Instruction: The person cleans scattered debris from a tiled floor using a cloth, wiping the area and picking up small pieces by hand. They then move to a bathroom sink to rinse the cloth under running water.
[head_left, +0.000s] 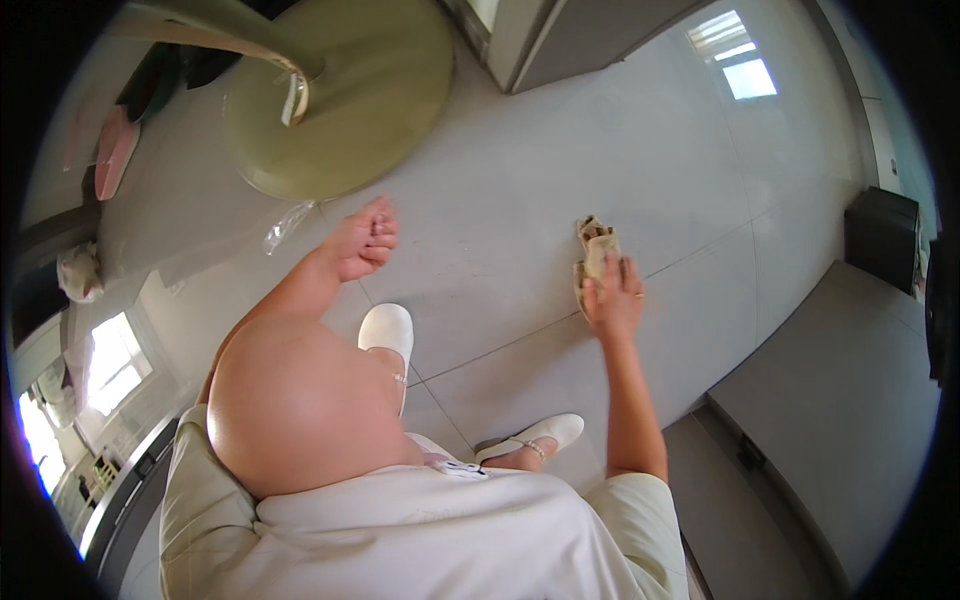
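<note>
On the grey tiled floor (480, 202) lies a crumpled beige cloth with brown patches (602, 251). My right hand (616, 300) grips the near end of this cloth against the tiles, with a ring on one finger. My left hand (366, 240) is held out past my bent knee, its fingers curled into a loose fist. Nothing shows between those fingers. Close by that fist, a strip of clear plastic (289, 226) lies at the edge of a round olive-green base (360, 127). My white shoes (386, 330) stand on the floor below.
A curved post (240, 37) rises from the green base. Beyond it lies a pink slipper (116, 154). A grey cabinet corner (517, 71) juts in at the top. To the right are a dark box (881, 240) and a grey cabinet panel (832, 390).
</note>
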